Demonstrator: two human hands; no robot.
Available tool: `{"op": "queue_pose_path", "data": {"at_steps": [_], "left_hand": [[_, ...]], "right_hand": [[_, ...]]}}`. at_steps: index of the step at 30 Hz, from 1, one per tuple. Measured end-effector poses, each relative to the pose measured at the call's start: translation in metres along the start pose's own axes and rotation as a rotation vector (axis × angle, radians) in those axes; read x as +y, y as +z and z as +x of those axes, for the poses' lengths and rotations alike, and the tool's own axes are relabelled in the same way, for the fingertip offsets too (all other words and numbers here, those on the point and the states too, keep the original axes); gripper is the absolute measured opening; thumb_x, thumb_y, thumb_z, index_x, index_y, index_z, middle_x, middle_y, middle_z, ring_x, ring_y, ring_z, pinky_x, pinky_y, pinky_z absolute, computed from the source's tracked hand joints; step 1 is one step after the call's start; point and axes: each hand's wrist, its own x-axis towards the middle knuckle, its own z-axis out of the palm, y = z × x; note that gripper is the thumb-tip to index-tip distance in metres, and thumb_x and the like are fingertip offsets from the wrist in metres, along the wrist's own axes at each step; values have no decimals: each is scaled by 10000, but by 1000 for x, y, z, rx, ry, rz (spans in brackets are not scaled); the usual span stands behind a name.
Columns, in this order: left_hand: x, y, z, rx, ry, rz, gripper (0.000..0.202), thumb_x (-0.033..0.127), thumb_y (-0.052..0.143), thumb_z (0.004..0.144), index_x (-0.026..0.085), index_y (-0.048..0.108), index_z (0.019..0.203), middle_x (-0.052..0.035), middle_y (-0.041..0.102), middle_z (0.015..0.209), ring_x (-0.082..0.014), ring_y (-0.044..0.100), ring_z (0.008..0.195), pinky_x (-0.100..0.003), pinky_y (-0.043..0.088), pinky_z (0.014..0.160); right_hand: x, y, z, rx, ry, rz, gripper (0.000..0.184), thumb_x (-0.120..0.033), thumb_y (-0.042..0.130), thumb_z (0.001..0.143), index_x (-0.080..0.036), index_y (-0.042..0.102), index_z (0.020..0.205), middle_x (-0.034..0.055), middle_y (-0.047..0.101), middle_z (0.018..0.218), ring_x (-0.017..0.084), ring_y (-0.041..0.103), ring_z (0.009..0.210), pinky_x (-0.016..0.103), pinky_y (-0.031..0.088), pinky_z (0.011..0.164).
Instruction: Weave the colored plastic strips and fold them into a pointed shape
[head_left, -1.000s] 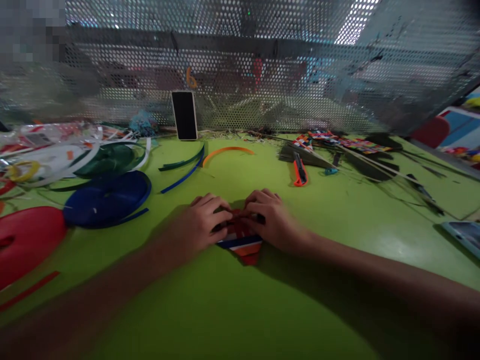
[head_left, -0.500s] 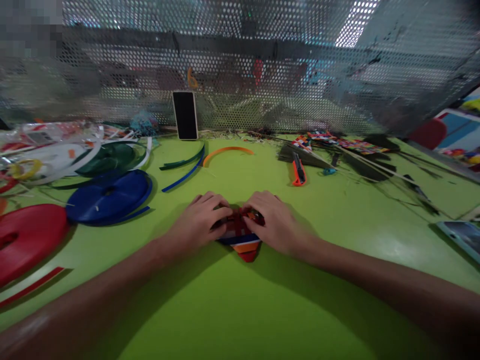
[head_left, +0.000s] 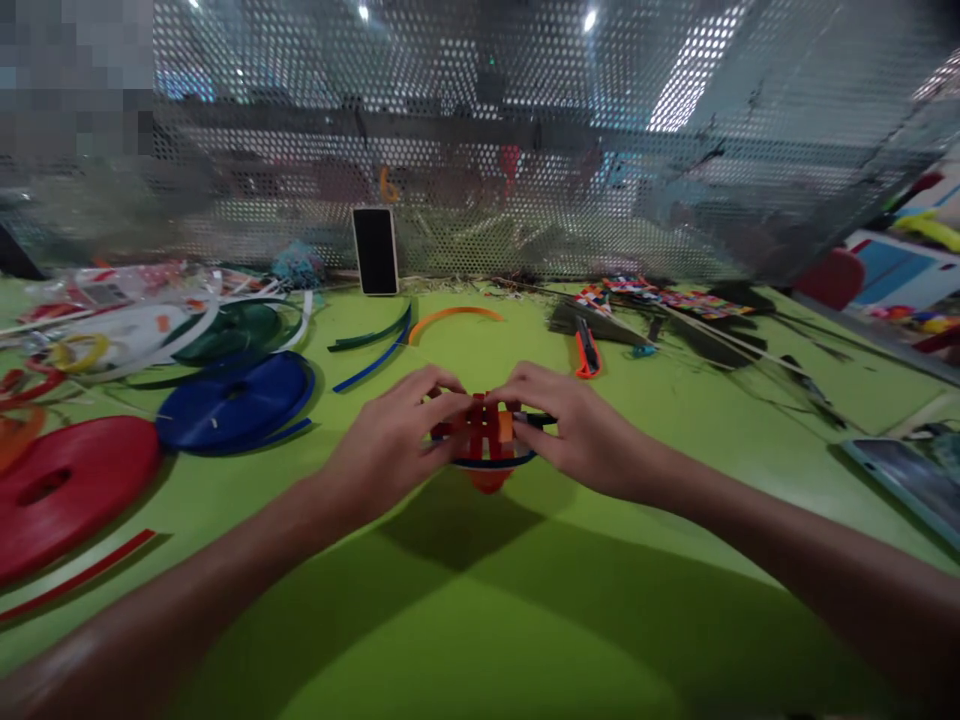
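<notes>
Between my hands is a small woven piece of flat strips [head_left: 489, 440], in red, orange, white and dark blue, with a pointed orange-red lower end. It is held up off the green table [head_left: 465, 640], and its shadow falls below it. My left hand [head_left: 409, 425] pinches its left side with thumb and fingers. On the right side, my right hand [head_left: 562, 425] grips the piece the same way, and a dark strip end shows near that thumb. Fingers hide parts of both upper edges.
Rolls of red strip [head_left: 90, 480], blue strip [head_left: 262, 395] and green strip [head_left: 232, 330] lie at left. Cut strips [head_left: 375, 355] and an orange strip [head_left: 457, 313] lie ahead. A box cutter [head_left: 588, 350], woven pieces [head_left: 675, 295] and a phone [head_left: 907, 490] are at right. Another phone [head_left: 376, 250] leans against the perforated screen.
Both hands have lifted the woven piece up from the table and tilted it, so its pointed lower end looks shorter. The camera view has shifted slightly.
</notes>
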Motion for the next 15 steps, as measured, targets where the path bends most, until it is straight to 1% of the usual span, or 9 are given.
{"op": "queue_pose_path", "data": {"at_steps": [2,4,6,8,10,12,14,15], "left_hand": [[3,-2,0,28,-5,12,143,246,598,958,180,654,1071,-89,629,1097,-220,614,976,-369,515,830],[1,-2,0,43,-9,8,181,279,621,946,188,653,1098,-98,624,1134,-232,620,1013,-386,518,862],[-2,-3,1,38,4,-10,206,278,619,944,190,648,1128,-107,620,1188,-249,608,1092,-410,507,927],[-6,-4,2,27,26,-41,201,242,585,959,188,648,1141,-108,620,1222,-246,595,1143,-409,493,965],[-8,-6,4,16,35,-80,175,201,570,960,179,666,1105,-94,646,1176,-217,623,1082,-367,504,922],[-8,-8,6,7,18,-100,134,184,610,935,169,685,1044,-71,679,1073,-186,650,947,-320,508,831],[-7,-9,7,-7,-3,-94,93,187,656,903,165,700,983,-51,697,977,-170,646,841,-296,493,762],[-7,-10,7,-11,-10,-87,79,186,667,893,167,707,958,-46,702,952,-168,643,821,-292,485,749]], "right_hand": [[0,0,-1,17,-28,-5,237,-63,558,905,-183,709,1043,72,650,926,193,629,881,329,497,800],[3,1,-2,32,-52,4,232,-89,547,928,-187,710,1059,72,654,933,190,634,891,327,504,801],[7,2,-3,47,-81,15,221,-121,540,949,-187,710,1075,76,658,944,189,640,895,330,511,803],[11,4,-3,59,-109,20,217,-139,543,959,-191,709,1089,78,663,957,187,645,894,334,516,806],[11,4,-4,73,-137,18,216,-144,553,959,-194,712,1096,82,665,961,186,647,892,337,521,806],[9,5,-6,85,-162,1,229,-139,548,959,-189,716,1107,90,665,962,190,649,898,337,528,796],[6,5,-7,87,-177,-16,249,-136,534,963,-196,719,1119,94,666,970,195,649,915,337,534,795],[5,5,-7,89,-183,-21,259,-135,528,965,-205,721,1124,93,666,972,195,648,919,337,537,794]]}}
